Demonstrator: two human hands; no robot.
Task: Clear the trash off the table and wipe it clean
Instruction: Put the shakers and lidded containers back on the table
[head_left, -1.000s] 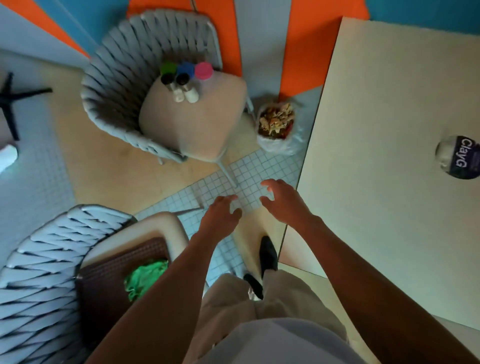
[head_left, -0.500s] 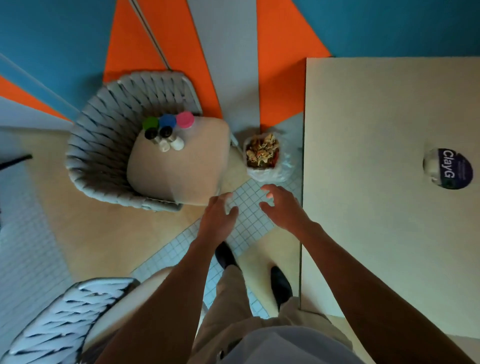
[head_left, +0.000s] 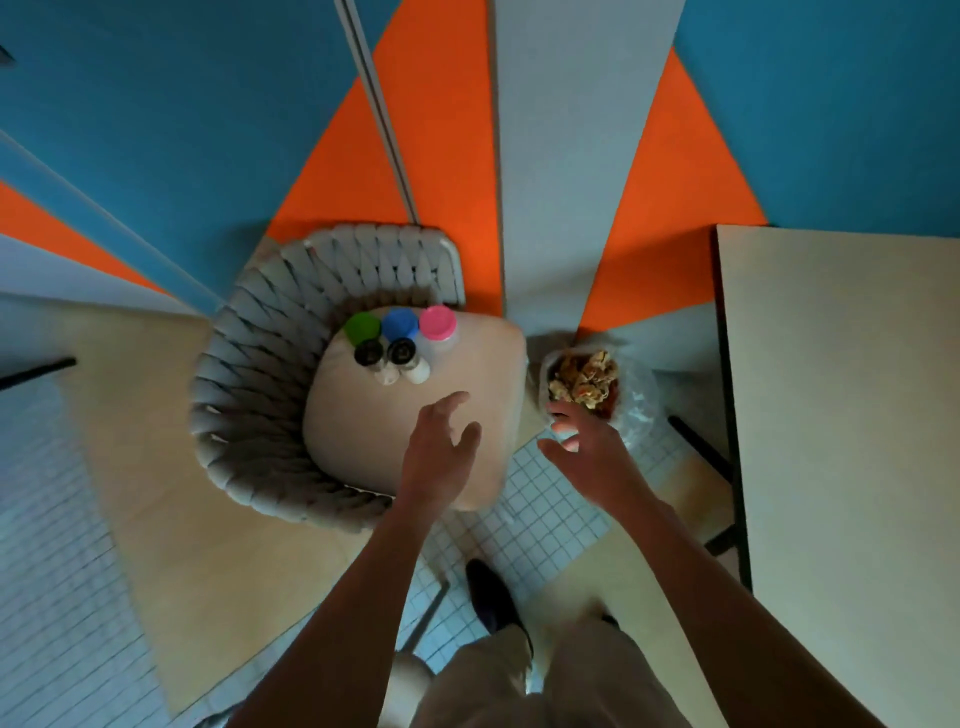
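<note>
Both our hands were empty, fingers spread: left hand over the chair cushion, right hand nearer the trash bag. Bag sat on the floor at 12 o'clock from the right hand, fingertips at its rim, contact unclear. Bottles at 11, bench at 3. Path unobstructed.

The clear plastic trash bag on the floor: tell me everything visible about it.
The clear plastic trash bag stands open-mouthed on the floor between the woven grey chair and the pale table. It is thin, crinkled film, filled with crumpled beige scraps and something red. The right hand reaches its near rim; contact cannot be told.
</note>
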